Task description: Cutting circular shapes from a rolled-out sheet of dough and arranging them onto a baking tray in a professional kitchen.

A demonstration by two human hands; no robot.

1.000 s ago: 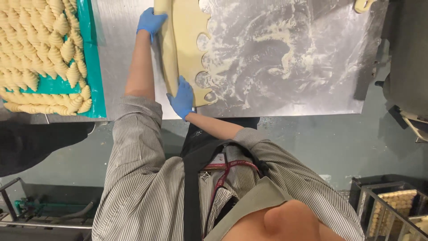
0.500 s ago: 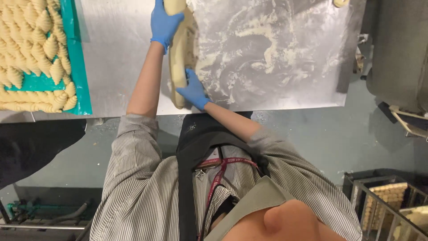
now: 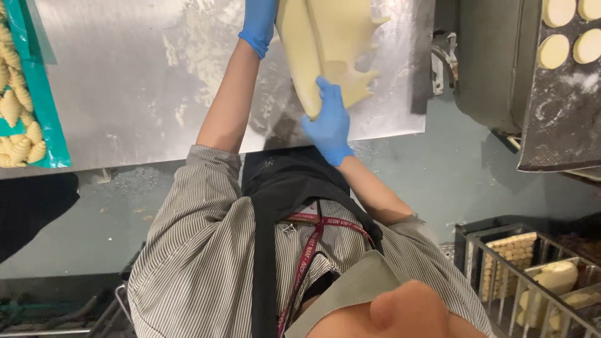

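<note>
Dough sheet (image 3: 325, 44) is lifted over the floured steel worktop (image 3: 125, 81), left hand (image 3: 260, 25) gripping its upper edge, right hand (image 3: 328, 122) clasping its lower end, tray of shaped pastries (image 3: 22, 119) well left.

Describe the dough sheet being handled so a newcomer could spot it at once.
Find the floured steel table. At its near edge, two blue-gloved hands, left and right, hold up a pale yellow dough sheet. Unlike the small round dough discs on the right, it is large, folded and ragged-edged.
</note>
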